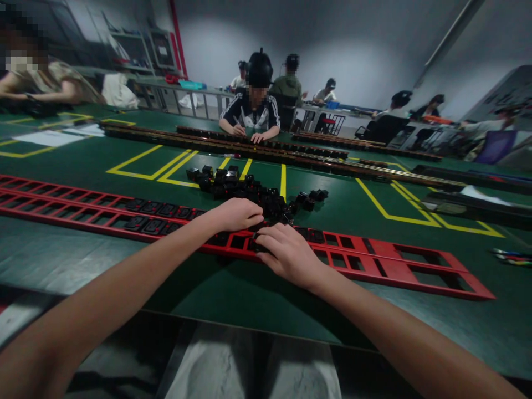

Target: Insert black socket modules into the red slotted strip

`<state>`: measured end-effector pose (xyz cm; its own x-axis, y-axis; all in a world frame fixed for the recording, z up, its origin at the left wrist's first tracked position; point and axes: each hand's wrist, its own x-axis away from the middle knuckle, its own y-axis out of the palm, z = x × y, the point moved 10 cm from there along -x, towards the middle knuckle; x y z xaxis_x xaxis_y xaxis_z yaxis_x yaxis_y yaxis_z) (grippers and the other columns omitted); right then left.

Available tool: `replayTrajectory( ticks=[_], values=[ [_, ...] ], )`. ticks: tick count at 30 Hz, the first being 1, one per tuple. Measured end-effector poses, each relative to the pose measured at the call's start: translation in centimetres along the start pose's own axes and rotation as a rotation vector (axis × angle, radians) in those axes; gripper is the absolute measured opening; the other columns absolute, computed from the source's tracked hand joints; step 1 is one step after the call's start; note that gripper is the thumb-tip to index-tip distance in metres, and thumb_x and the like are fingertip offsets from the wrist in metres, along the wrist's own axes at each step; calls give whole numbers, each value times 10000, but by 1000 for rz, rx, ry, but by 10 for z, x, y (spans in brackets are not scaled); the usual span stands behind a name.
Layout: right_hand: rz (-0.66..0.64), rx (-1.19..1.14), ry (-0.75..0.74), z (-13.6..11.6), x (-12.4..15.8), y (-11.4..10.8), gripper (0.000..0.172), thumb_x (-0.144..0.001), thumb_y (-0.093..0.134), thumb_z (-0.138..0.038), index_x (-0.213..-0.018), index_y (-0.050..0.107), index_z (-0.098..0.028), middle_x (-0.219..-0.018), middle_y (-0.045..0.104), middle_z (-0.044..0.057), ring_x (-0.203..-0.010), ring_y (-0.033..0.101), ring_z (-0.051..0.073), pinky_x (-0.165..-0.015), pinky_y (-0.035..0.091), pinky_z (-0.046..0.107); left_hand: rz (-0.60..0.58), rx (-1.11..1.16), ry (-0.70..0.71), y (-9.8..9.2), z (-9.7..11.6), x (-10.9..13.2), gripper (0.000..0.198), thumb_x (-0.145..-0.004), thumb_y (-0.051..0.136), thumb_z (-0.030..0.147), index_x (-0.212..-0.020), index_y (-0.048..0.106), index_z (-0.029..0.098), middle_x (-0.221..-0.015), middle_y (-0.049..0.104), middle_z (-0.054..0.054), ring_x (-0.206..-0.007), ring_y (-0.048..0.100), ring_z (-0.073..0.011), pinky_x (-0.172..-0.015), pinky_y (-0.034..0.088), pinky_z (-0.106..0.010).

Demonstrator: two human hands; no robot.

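My left hand (241, 215) is closed above the far red slotted strip (357, 244), its fingers curled towards the pile. Anything in those fingers is hidden. Just to its right, my right hand (286, 252) is bent over the near red slotted strip (343, 263), thumb and fingers closed around a small black square block (254, 242) at one of the openings. More black square blocks (168, 210) sit in openings of both strips left of my hands. A loose heap of black blocks (224, 180) lies on the green table behind the strips.
Long dark rails (299, 160) cross the table (137, 158) beyond the heap. Yellow tape lines (374, 202) mark its surface. Across the table a person (249, 113) holds a pen. Coloured pens or wires (511, 256) lie at the right edge, papers (58, 136) at the far left.
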<state>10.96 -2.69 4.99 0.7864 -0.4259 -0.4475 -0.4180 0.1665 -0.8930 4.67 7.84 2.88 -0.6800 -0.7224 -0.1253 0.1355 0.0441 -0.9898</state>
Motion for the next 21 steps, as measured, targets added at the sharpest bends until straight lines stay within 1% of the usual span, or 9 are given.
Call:
replayTrajectory(
  ticks=[5,11,16,21],
  values=[
    [-6,46,49,2,-2,2,159,-975,539,-266,-1093,613,-190,-1088,685,100,-963,562,242,-807,435,384,9,-17,8,0,0,0,331,-979,418,359,-800,646,198,-848,698,-31,-761,618,-181,-633,365,-285],
    [19,67,8,-4,-3,3,110,-957,518,-196,-1024,605,-186,-1156,672,108,-1000,556,243,-830,416,386,13,2,9,0,0,0,345,-979,423,359,-768,638,191,-836,699,-35,-757,617,-176,-624,356,-273],
    [36,83,-7,-8,-4,5,103,-968,503,-213,-996,596,-180,-1138,678,99,-983,557,233,-802,389,376,8,16,1,-1,0,0,332,-973,428,359,-772,637,197,-839,699,-32,-741,602,-170,-636,359,-269],
    [38,151,-11,-11,-6,8,105,-965,494,-222,-946,588,-179,-1090,676,98,-938,537,228,-786,350,371,3,22,-1,0,0,0,336,-972,414,346,-757,622,195,-813,685,-27,-724,589,-166,-635,350,-267]
  ],
)
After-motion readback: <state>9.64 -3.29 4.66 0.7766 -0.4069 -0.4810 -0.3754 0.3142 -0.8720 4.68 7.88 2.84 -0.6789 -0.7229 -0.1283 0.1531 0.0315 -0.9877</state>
